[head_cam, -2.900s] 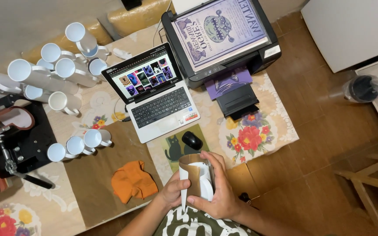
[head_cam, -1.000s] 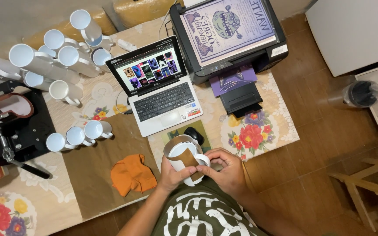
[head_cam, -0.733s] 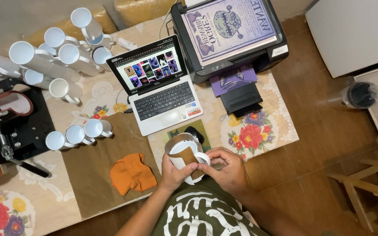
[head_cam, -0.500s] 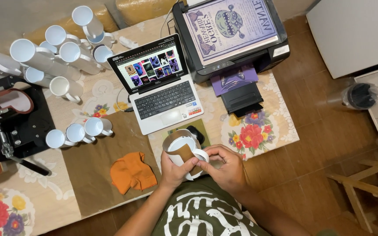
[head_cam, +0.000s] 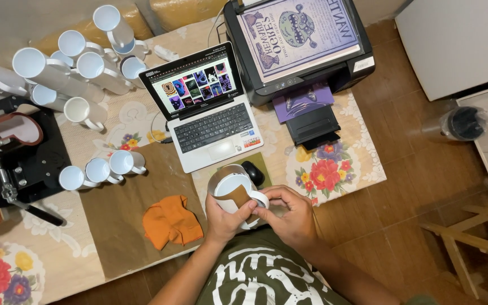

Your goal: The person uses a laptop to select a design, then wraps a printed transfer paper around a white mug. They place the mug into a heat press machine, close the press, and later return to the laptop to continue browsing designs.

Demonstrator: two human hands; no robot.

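A white mug (head_cam: 231,185) with brown paper wrapped around its side is held over the near table edge, mouth up. My left hand (head_cam: 223,217) grips the mug from the left and below. My right hand (head_cam: 290,212) presses its fingers on the mug's handle side, where the paper's edge lies. An orange cloth (head_cam: 170,221) lies on the brown mat (head_cam: 122,209) just left of my left hand. A black mouse (head_cam: 253,171) sits right behind the mug.
An open laptop (head_cam: 204,107) stands mid-table, a black printer (head_cam: 300,45) with a poster on top at the back right. Several white mugs (head_cam: 74,62) crowd the back left. A black mug press (head_cam: 15,155) sits at the left. A wooden stool (head_cam: 473,240) stands at the right.
The view has shifted a little. My hands have turned the wrapped mug slightly and closed tighter around it; earlier it was held lower with a paper strip hanging down.
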